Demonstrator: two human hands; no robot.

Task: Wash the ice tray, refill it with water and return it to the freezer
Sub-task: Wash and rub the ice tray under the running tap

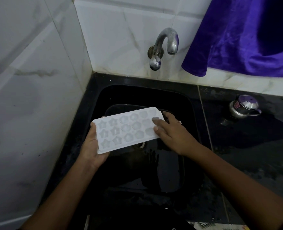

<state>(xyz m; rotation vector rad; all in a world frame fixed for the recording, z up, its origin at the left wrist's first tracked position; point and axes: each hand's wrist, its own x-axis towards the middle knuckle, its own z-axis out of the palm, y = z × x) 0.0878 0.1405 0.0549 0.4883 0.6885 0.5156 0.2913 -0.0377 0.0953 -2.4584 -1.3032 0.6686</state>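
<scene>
A white ice tray with star and flower shaped moulds is held level over the black sink. My left hand grips its near left end from below, thumb on the edge. My right hand lies on the tray's right end, fingers spread flat over the moulds and the tray's far corner. The metal tap sticks out of the tiled wall above the sink, with no water running from it. Its knob hangs below the pipe.
A black basin or pan sits in the sink under the tray, near the drain. A small steel lidded pot stands on the wet black counter at right. A purple cloth hangs at upper right. White tiled walls close the left and back.
</scene>
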